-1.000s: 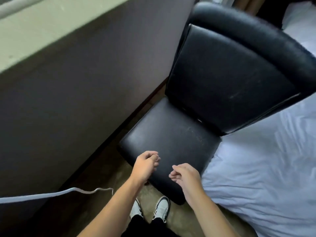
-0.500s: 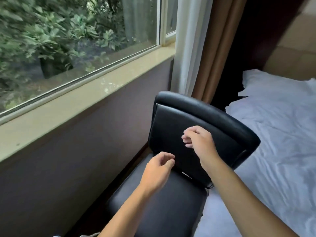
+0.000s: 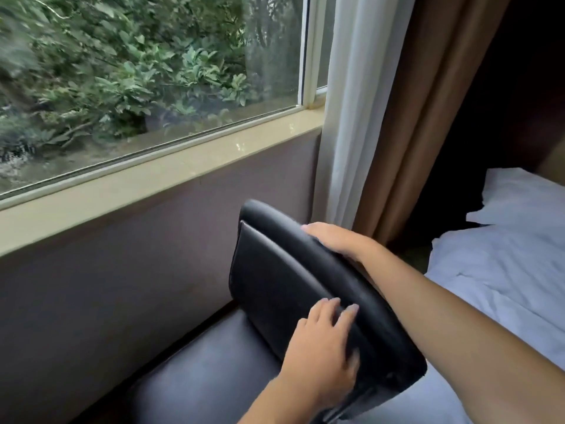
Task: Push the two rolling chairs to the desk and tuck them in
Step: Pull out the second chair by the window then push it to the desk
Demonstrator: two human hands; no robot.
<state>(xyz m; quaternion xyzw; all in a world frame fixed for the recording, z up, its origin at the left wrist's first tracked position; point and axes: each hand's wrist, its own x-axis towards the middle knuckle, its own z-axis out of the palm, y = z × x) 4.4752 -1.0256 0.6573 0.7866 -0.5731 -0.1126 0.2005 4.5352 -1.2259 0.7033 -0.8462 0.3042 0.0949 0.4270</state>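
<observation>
Black padded chair (image 3: pixel 275 280), leather-like, thick rolled top edge on the backrest, is standing between the wall (image 3: pixel 122 270) under the window (image 3: pixel 146 71) and the bed (image 3: pixel 504 270). Its base and wheels are lying out of frame; only part of the seat is showing. Right hand (image 3: pixel 339 241) is resting over the top of the backrest, fingers draped flat, fingertips hidden behind the edge, so grip cannot be told. Left hand (image 3: pixel 324 353), slightly blurred, is lying open against the backrest front, fingers (image 3: pixel 331 304) spread, touching the rolled edge.
</observation>
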